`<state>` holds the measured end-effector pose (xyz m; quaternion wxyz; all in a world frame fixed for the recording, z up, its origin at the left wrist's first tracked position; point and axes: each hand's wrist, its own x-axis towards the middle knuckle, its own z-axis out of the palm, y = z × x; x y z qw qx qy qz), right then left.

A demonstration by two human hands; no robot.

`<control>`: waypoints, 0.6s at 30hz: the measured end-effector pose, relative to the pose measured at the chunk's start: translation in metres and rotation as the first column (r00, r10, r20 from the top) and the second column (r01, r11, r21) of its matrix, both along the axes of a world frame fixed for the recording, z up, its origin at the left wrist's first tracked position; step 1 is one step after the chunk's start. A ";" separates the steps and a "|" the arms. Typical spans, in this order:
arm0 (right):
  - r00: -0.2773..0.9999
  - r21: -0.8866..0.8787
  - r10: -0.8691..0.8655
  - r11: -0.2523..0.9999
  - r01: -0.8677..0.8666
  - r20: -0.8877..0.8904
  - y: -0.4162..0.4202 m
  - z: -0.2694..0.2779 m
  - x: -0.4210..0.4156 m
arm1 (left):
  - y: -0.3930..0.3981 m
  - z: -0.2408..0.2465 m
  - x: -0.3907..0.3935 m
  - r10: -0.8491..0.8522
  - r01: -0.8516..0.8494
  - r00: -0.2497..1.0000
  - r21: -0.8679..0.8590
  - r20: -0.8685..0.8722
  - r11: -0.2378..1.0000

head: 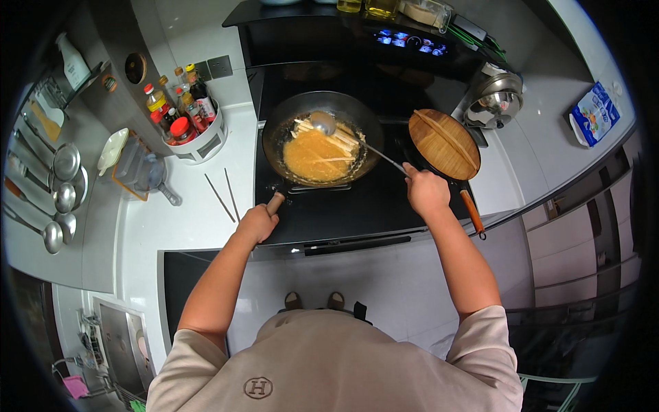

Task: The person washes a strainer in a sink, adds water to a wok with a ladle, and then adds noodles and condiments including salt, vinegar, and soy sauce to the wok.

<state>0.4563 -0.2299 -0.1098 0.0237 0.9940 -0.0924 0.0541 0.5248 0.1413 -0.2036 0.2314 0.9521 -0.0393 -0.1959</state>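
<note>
My left hand (259, 223) is closed around the wooden handle (276, 202) of a dark wok (275, 136) on the black cooktop. The wok holds orange-brown liquid (311, 153) with pale strips of food (341, 142) lying in and above it. My right hand (427, 190) grips the long metal handle of a ladle (381, 153). The ladle's bowl (323, 122) rests among the strips toward the far side of the wok. A pair of chopsticks (220, 198) lies on the white counter just beyond my left hand.
Right of the wok sits a pan with an orange-brown handle (471, 210), under a wooden lid (444, 144). Bottles and jars fill a white round rack (208, 141) at left. Ladles and strainers (64, 198) hang on the left wall. Metal lids (497, 103) stand at back right.
</note>
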 end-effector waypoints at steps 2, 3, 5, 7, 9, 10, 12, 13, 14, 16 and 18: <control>0.998 -0.012 -0.024 1.000 0.024 0.050 -0.004 -0.002 -0.001 | -0.003 0.006 -0.001 -0.003 0.003 1.000 0.004 -0.028 1.000; 0.997 -0.017 -0.035 0.999 0.036 0.075 -0.005 -0.003 -0.002 | -0.004 0.011 -0.001 -0.011 0.011 0.999 0.009 -0.037 1.000; 0.998 0.008 -0.005 1.000 0.005 0.064 -0.008 -0.009 -0.005 | -0.004 0.009 -0.001 -0.025 0.025 0.999 0.015 -0.027 1.000; 0.998 0.048 0.019 0.999 -0.022 0.062 -0.008 -0.015 -0.010 | -0.002 0.004 -0.001 -0.034 0.034 0.999 0.018 0.016 0.999; 0.997 0.106 0.037 0.993 -0.044 0.066 -0.006 -0.019 -0.017 | -0.001 0.003 -0.001 -0.028 0.028 1.000 0.014 0.006 1.000; 0.996 0.134 0.040 0.990 -0.050 0.074 -0.006 -0.017 -0.021 | -0.001 0.004 -0.001 -0.024 0.024 1.000 0.013 0.000 1.000; 1.000 0.192 0.019 0.981 -0.023 0.025 -0.005 -0.006 -0.027 | -0.001 0.003 0.000 -0.031 0.031 1.000 0.024 0.002 0.999; 1.000 0.221 0.008 0.975 -0.008 -0.001 -0.005 0.000 -0.031 | -0.002 0.003 0.000 -0.036 0.036 0.999 0.030 0.002 0.999; 1.000 0.242 0.009 0.970 -0.001 -0.029 -0.005 0.008 -0.033 | -0.002 0.003 0.000 -0.028 0.028 1.000 0.026 -0.004 0.999; 0.996 0.283 0.006 0.959 0.019 -0.086 -0.008 0.021 -0.038 | -0.002 0.007 -0.001 -0.017 0.017 1.000 0.018 -0.017 1.000; 0.992 0.309 0.006 0.950 0.034 -0.128 -0.015 0.027 -0.042 | -0.002 0.005 0.000 -0.015 0.015 1.000 0.012 -0.026 1.000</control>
